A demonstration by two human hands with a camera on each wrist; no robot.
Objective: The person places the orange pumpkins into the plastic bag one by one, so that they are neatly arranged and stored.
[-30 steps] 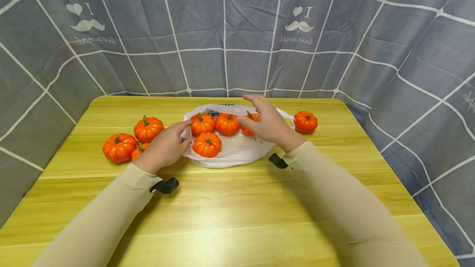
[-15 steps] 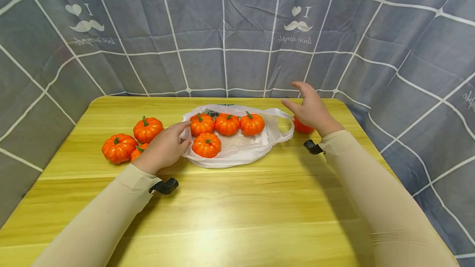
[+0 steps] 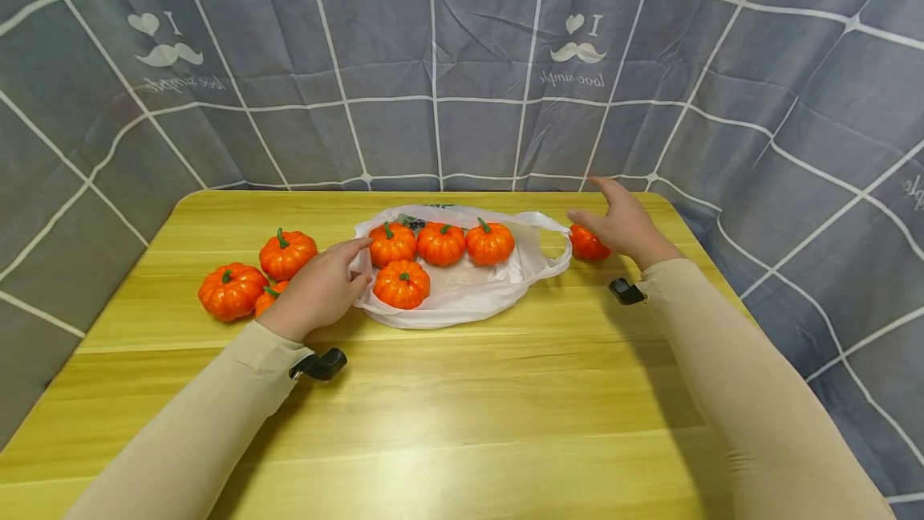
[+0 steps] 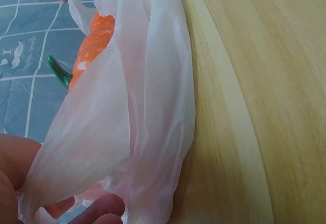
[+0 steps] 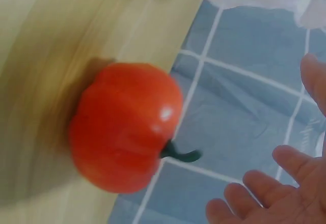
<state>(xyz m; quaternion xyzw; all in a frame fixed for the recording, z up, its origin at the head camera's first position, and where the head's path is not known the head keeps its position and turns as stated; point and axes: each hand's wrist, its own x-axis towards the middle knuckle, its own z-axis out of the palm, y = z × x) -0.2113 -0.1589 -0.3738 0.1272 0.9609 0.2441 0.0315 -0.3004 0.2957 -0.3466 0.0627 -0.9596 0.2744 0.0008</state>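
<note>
A white plastic bag [image 3: 465,299] lies spread on the table, its mouth holding several small orange pumpkins [image 3: 403,285] with green stems. My left hand [image 3: 318,291] grips the bag's left edge; the left wrist view shows thumb and fingers around the thin plastic [image 4: 153,96]. At the bag's right end is a loop handle [image 3: 559,259]. Just beyond it sits a single orange-red pumpkin [image 3: 588,243], partly hidden by my right hand [image 3: 628,223]. That hand hovers over it, fingers spread and holding nothing. The right wrist view has the pumpkin [image 5: 127,127] on the wood, apart from the fingers [image 5: 262,186].
Three more pumpkins [image 3: 231,291] are grouped on the table left of my left hand, one partly covered by it. The wooden table [image 3: 447,408] ends at the back against a grey curtain [image 3: 390,62] with white grid lines, which also runs along both sides.
My right hand has moved right, from above the pumpkins in the bag to over the lone pumpkin, then lowered slightly. The left hand has stayed at the bag's edge.
</note>
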